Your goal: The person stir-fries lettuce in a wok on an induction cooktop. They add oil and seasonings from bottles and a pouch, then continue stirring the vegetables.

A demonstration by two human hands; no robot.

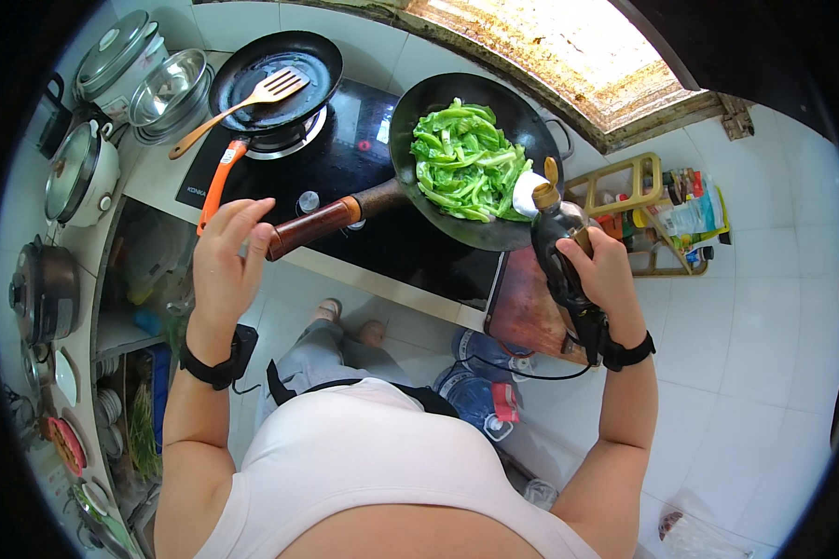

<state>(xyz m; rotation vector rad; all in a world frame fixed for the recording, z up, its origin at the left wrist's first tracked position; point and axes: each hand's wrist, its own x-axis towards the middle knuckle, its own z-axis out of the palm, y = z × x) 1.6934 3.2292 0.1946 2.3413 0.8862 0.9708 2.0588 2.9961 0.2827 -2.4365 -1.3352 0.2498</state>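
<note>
A dark wok (524, 133) with a brown wooden handle (314, 225) stands on the right side of the black glass cooktop. Chopped green leafy vegetables (465, 164) lie in it. My right hand (598, 269) grips a dark sauce bottle (556, 258), its cap flipped up, at the wok's lower right rim. A white rounded thing (529, 194) shows beside the bottle's mouth, over the greens. My left hand (231, 258) is raised, fingers apart and empty, near the end of the wok handle. At the back left, a wooden slotted spatula (280, 85) rests across a black frying pan (314, 52) with an orange handle.
Steel bowls (168, 87) and a lidded white pot (84, 175) stand left of the cooktop (363, 133). A reddish cutting board (528, 300) lies at its right, by a rack (619, 185) of bottles and packets. Large blue water bottles (461, 398) stand on the floor.
</note>
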